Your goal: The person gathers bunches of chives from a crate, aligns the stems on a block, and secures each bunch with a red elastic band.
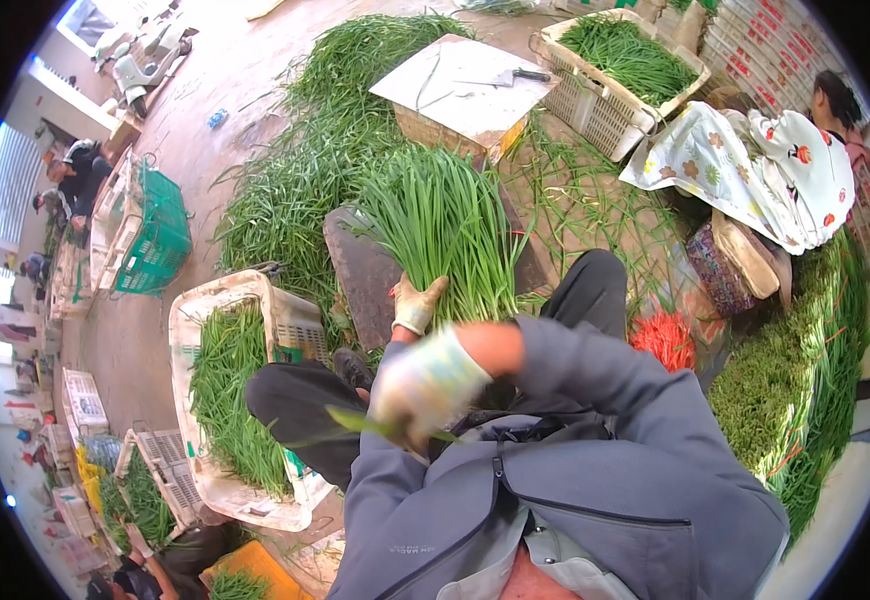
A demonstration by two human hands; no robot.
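A big bunch of garlic chives (442,217), its leaves fanned away from me, lies on a dark flat board (364,270) between my knees. My left hand (415,304), in a pale work glove, grips the left side of that bunch near its stem ends. Blurred by motion, my gloved right hand (424,386) crosses over my left forearm. At its fingers are loose green leaves (356,421); the fingers themselves are not sharp.
Left of my knee stands a white crate (180,375) holding greens. Ahead, a knife (514,76) rests on a white-topped box (457,94) beside heaped leaves (277,202). Red ties (662,341) and stacked chives (787,390) lie right. Other people (79,176) work far left.
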